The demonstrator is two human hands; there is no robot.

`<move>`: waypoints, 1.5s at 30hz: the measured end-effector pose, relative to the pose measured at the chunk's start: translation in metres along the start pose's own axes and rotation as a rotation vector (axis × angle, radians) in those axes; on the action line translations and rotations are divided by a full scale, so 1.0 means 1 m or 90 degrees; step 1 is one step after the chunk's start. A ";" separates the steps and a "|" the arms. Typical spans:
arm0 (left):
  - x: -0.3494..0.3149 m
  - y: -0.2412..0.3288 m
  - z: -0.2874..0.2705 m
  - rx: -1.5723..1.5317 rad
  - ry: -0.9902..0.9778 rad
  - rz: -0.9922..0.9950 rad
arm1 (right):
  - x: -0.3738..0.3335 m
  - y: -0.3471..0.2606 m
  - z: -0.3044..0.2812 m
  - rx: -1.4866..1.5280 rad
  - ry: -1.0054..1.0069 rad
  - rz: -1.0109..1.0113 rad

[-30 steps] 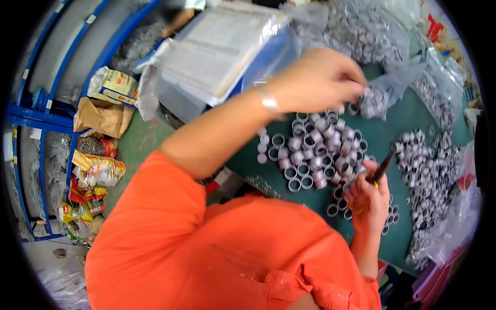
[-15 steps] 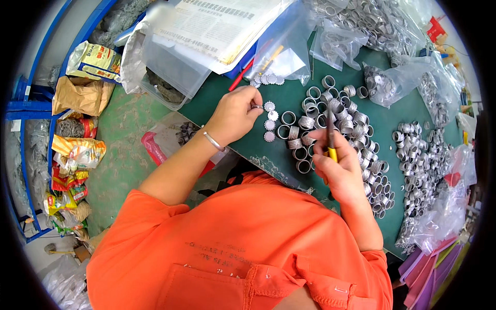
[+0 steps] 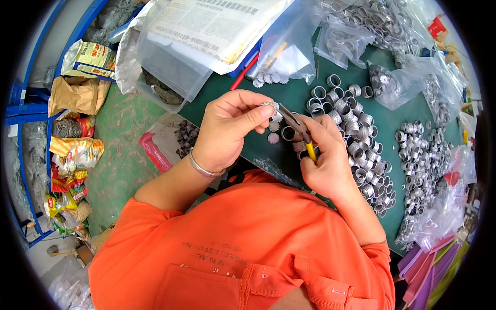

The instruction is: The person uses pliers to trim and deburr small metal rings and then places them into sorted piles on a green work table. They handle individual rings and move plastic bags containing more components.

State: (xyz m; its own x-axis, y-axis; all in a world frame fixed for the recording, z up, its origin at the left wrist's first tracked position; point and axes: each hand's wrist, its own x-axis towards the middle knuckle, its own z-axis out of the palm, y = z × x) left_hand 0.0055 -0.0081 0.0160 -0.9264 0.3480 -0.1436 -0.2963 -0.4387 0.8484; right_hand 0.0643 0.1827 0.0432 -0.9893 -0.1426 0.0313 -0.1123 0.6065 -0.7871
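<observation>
My left hand [image 3: 225,124] is closed in a pinch on a small grey toothed disc [image 3: 268,104], held above the green table. Wrapped around yellow-handled pliers [image 3: 295,124] is my right hand [image 3: 328,155]. The plier jaws point up and left, and their tips are at the edge of the disc; I cannot tell whether they grip it. Just below the pinch lie a few similar toothed discs [image 3: 273,138] in a short row on the table. Right of the pliers spreads a heap of grey metal rings [image 3: 356,134], partly hidden by my right hand.
More toothed discs [image 3: 275,78] sit near a red pen [image 3: 244,72] and a clear bag [image 3: 289,49]. Newspaper [image 3: 206,26] covers a plastic box at the back left. A second ring heap [image 3: 421,165] and bags of metal parts [image 3: 385,85] occupy the right side.
The pliers in my right hand have swung left and tilted toward my left hand. My left hand has turned and shifted slightly right, bringing the disc to the plier tips.
</observation>
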 end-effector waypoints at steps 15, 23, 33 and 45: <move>-0.002 0.024 0.008 0.291 -0.130 -0.067 | 0.004 0.000 -0.006 0.027 -0.039 -0.037; -0.004 0.022 0.003 0.296 -0.195 -0.040 | 0.006 -0.008 -0.021 0.254 -0.213 0.159; 0.003 0.020 0.008 0.248 -0.168 -0.143 | -0.004 0.014 -0.023 0.649 -0.139 0.352; 0.051 -0.043 -0.013 0.867 -0.052 0.225 | -0.022 0.014 -0.034 0.482 -0.029 0.311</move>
State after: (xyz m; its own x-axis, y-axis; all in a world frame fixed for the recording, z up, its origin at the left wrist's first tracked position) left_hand -0.0323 0.0177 -0.0343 -0.8737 0.4568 0.1671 0.4430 0.6054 0.6613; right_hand 0.0810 0.2209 0.0530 -0.9041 -0.0442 -0.4250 0.4271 -0.0680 -0.9016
